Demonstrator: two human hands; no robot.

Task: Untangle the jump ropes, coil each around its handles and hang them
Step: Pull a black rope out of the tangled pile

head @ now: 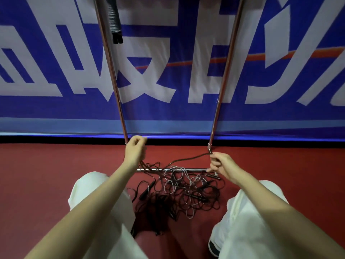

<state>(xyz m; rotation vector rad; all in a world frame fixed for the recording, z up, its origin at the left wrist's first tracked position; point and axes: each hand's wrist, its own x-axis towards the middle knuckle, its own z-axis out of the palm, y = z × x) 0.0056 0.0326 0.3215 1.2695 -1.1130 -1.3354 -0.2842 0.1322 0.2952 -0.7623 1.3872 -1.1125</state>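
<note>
The left hand [134, 149] and right hand [220, 163] each pinch one dark rope [188, 159]; the tangled pile [179, 191] lies below both grips.

- The floor [56, 174] was a dark red surface, running back to a black strip at the foot of the blue-and-white banner.
- On it lay the tangle of jump ropes [186, 191], mostly dark cord with a pale rope [177, 186] looped through the middle; black handles [147, 189] poked out at the heap's left side.
- A metal base bar [194, 170] lay flat on the floor at the back edge of the heap, cords draped across it.
- Two metal uprights, the left pole [119, 101] and the right pole [218, 109], rose from the floor near the banner.
- The person's white-trousered legs flanked the heap, a shoe [213, 247] resting on the floor at the right.
</note>
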